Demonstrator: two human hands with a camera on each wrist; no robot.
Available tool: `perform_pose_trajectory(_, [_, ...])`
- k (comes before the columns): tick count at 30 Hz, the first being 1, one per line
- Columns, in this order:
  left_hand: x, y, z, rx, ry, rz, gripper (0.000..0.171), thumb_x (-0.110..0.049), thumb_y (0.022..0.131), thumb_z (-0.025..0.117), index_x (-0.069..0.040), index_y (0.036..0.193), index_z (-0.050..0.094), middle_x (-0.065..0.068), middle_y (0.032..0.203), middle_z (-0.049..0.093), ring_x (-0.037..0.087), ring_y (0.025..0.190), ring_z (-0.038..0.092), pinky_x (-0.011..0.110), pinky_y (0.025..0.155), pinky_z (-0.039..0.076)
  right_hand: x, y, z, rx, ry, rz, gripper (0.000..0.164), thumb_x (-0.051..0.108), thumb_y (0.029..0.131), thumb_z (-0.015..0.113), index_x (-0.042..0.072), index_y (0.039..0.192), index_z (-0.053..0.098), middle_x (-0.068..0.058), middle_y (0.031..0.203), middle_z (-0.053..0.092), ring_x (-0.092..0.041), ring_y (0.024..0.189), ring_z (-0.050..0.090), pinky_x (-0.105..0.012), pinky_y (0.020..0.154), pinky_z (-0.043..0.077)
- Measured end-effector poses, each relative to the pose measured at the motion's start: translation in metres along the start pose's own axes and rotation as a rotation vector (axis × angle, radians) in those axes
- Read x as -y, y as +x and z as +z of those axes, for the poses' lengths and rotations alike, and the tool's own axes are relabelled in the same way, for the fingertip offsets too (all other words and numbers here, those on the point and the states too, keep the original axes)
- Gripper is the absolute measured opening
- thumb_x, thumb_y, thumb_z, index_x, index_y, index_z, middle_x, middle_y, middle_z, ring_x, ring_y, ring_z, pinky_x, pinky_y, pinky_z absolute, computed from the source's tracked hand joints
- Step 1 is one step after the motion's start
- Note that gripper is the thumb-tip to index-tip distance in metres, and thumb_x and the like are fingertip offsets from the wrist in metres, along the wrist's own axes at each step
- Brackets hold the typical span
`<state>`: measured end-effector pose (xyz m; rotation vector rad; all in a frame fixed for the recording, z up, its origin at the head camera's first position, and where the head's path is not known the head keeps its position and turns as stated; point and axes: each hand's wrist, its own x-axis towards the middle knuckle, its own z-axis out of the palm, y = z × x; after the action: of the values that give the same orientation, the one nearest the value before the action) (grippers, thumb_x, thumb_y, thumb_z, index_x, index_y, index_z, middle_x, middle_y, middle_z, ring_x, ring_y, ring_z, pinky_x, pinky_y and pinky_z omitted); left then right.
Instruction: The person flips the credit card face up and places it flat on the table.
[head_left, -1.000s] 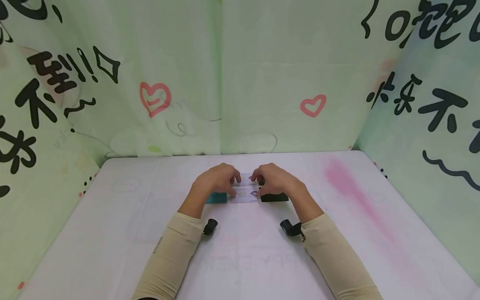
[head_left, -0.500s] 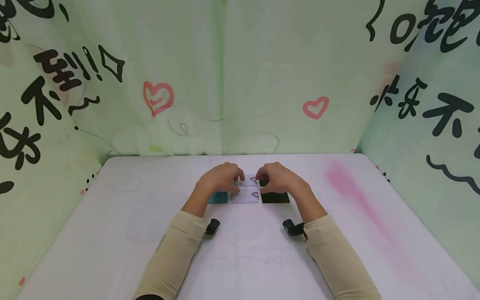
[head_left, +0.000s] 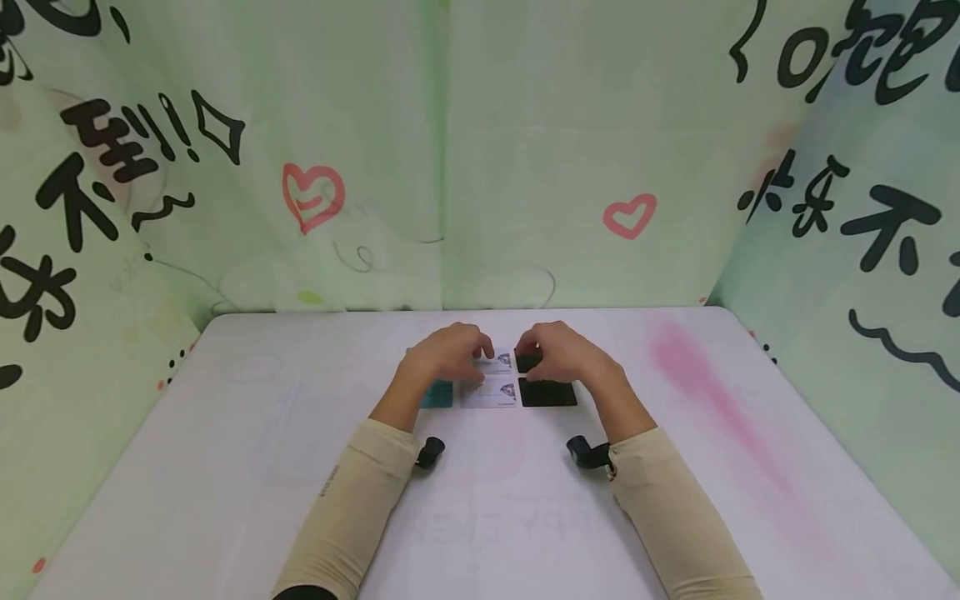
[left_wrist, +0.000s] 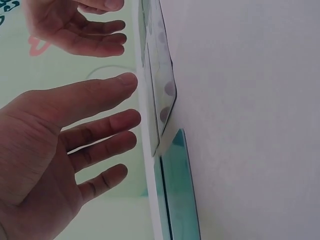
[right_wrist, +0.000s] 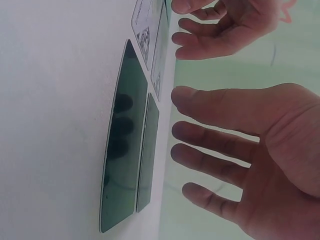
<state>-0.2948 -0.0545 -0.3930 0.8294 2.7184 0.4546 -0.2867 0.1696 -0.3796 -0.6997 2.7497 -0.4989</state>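
Note:
Flat cards lie in two neat rows on the table. A teal card (head_left: 437, 396) is on the left, partly under my left hand (head_left: 447, 352) in the head view. Two pale printed cards (head_left: 489, 393) sit in the middle, one behind the other. Two glossy dark green cards (right_wrist: 125, 145) form the right column, the rear one partly covered by my right hand (head_left: 562, 354) in the head view. In the wrist views both hands hover above the cards, fingers extended and apart, holding nothing. Fingers of the right hand are mirrored in the front dark card.
A white tabletop (head_left: 480, 517) with a pink smear stretches around the cards. Green printed cloth (head_left: 495, 150) with hearts and black writing stands behind and at both sides. A black wrist camera mount (head_left: 430, 452) juts inward from the left sleeve, another (head_left: 587, 453) from the right.
Both hands have shifted slightly right and away from the cards. The right fingertips have left the pale cards' edge, showing more of the dark cards. The cards appear to stay in place.

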Motion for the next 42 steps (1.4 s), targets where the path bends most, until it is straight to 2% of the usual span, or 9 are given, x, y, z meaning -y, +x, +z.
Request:
perform_pose_trajectory(16, [-0.007,0.017,0.012,-0.033,-0.014,0.007,0.034,-0.019,0.091,0.08,-0.015,0.125,0.074,0.006,0.121,0.07,0.02,0.11,0.063,0.04,0.102,0.052,-0.01,-0.003,0.0,-0.028,-0.001,0.002,0.037,0.002,0.085,0.079,0.002,0.122,0.073,-0.013,0.118,0.074,-0.031,0.106,0.069,-0.047,0.095,0.056])
perform_pose_trajectory(26, [-0.015,0.027,0.01,-0.044,0.003,-0.002,0.036,-0.02,0.093,0.078,-0.016,0.129,0.072,0.005,0.125,0.069,0.021,0.117,0.062,0.04,0.106,0.05,-0.013,0.0,-0.003,-0.034,-0.007,0.025,0.037,-0.001,0.084,0.076,0.001,0.121,0.073,-0.014,0.116,0.074,-0.029,0.103,0.068,-0.047,0.096,0.056])
perform_pose_trajectory(33, [-0.023,0.036,0.006,-0.056,0.002,-0.006,0.035,-0.019,0.093,0.077,-0.015,0.128,0.073,0.006,0.123,0.071,0.021,0.114,0.064,0.04,0.105,0.051,-0.018,0.0,-0.005,-0.035,0.002,0.051,0.038,-0.003,0.083,0.075,0.001,0.121,0.072,-0.014,0.115,0.073,-0.027,0.1,0.068,-0.045,0.094,0.056])
perform_pose_trajectory(42, [-0.031,0.045,0.005,-0.053,-0.018,-0.037,0.041,-0.017,0.089,0.082,-0.013,0.129,0.073,0.007,0.122,0.072,0.021,0.113,0.064,0.04,0.103,0.052,-0.024,-0.001,-0.005,-0.042,-0.012,0.067,0.039,-0.004,0.083,0.076,0.002,0.121,0.073,-0.013,0.112,0.073,-0.026,0.098,0.067,-0.045,0.094,0.056])
